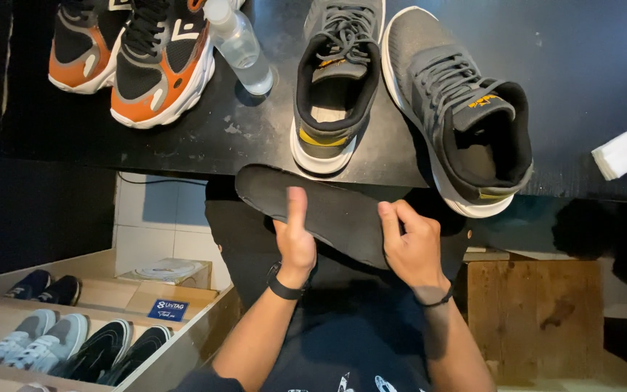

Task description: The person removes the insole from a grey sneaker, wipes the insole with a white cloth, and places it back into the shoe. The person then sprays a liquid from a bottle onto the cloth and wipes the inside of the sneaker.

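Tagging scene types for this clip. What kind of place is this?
Probably a shoe cleaning or repair shop. Both hands, left hand and right hand, hold a black insole at a black worktable with sneaker pairs, a clear bottle, and shelves of shoes below.

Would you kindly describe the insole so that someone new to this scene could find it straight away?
Start at the black table, where a grey pair and an orange pair of sneakers stand. Just below its near edge, both hands, left hand and right hand, hold the insole. It is the only flat, dark, foot-shaped piece, thin and loose, unlike the bulky laced grey sneakers above it.
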